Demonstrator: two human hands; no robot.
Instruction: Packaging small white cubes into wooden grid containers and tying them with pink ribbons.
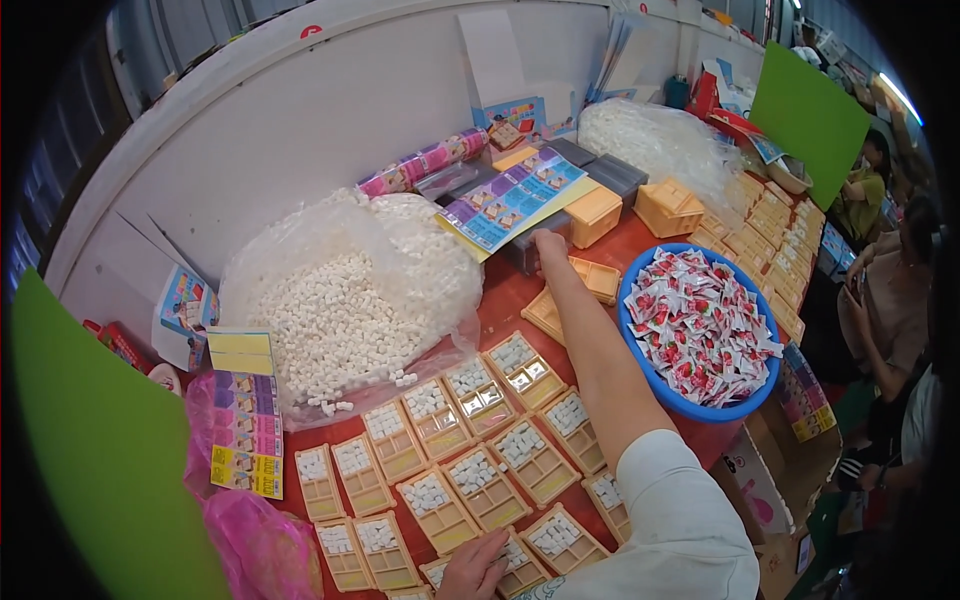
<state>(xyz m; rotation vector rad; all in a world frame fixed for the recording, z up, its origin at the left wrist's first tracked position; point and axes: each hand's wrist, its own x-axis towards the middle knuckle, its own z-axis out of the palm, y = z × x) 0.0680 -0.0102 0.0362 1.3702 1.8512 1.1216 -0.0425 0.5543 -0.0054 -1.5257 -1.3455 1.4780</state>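
My right arm stretches across the table, and my right hand (548, 249) is at a dark translucent grey box (522, 255) beside the printed sheets (515, 200). Its fingertips are hidden, so I cannot tell whether it holds anything. Near the bottom edge, my left hand (477, 567) rests with fingers stretched out on a compartment tray (522, 568). Rows of similar cream trays (436, 505) cover the near table; each has small white pieces (472, 472) in one part and bare compartments in the other. Two cream trays (545, 312) lie beneath my right forearm.
A big clear bag of white pieces (335, 310) lies open at left. To the right stands a blue tub (625, 310) full of small red-and-white sachets (700, 330). Cream boxes (668, 207) and more trays (770, 245) are beyond. People (890, 290) sit at far right.
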